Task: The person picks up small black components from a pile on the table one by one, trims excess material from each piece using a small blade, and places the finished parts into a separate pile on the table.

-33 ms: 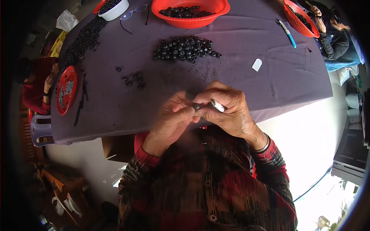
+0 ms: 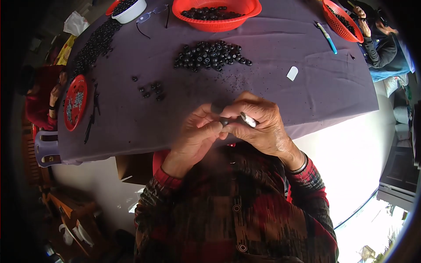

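Observation:
My left hand pinches a small black round piece, like a bead or cap, between thumb and fingertips. Against it come the fingertips of my right hand, whose fist is wrapped round a slim tool with a white end; its working tip is hidden by the fingers. Both hands meet just above the near edge of the purple-grey cloth. Beyond them lies a heap of black round pieces, several with pale-rimmed holes showing. A smaller loose group sits to its left, and dark crumbs are scattered nearer my hands.
A red basket of black pieces stands at the far side. More pieces spread at the far left, near a red tray. A blue pen-like tool and a white tag lie right. Co-workers sit at both sides.

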{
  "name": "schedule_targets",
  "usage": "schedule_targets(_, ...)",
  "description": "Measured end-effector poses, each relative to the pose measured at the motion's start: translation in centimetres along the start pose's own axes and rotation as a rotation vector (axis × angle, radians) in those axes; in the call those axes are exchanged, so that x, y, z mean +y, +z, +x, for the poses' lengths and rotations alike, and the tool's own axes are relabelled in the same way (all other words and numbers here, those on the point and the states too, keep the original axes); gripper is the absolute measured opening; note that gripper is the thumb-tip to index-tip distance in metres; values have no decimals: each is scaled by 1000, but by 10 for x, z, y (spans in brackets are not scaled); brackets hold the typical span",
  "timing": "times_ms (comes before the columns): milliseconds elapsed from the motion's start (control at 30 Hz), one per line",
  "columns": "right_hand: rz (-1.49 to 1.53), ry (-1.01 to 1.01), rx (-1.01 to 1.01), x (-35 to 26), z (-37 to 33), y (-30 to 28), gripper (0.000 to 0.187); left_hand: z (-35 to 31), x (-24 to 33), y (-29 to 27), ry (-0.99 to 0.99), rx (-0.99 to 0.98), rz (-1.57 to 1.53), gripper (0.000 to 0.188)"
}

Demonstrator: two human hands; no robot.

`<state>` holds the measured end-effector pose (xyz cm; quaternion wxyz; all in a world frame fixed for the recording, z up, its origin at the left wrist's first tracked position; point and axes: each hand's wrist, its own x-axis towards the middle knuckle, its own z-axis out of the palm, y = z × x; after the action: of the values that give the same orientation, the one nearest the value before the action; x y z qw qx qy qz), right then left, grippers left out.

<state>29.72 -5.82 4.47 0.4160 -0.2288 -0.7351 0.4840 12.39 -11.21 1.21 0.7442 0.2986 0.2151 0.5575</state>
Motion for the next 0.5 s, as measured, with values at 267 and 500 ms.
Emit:
schedule_targets(267,0,79,-72,-9,-1,-4,22,-1,-3,5,-30,38,-40,30)
schedule_targets(500,491,295,-86,-4,-3,-4,3,1,-3,-3,12,5,93,32)
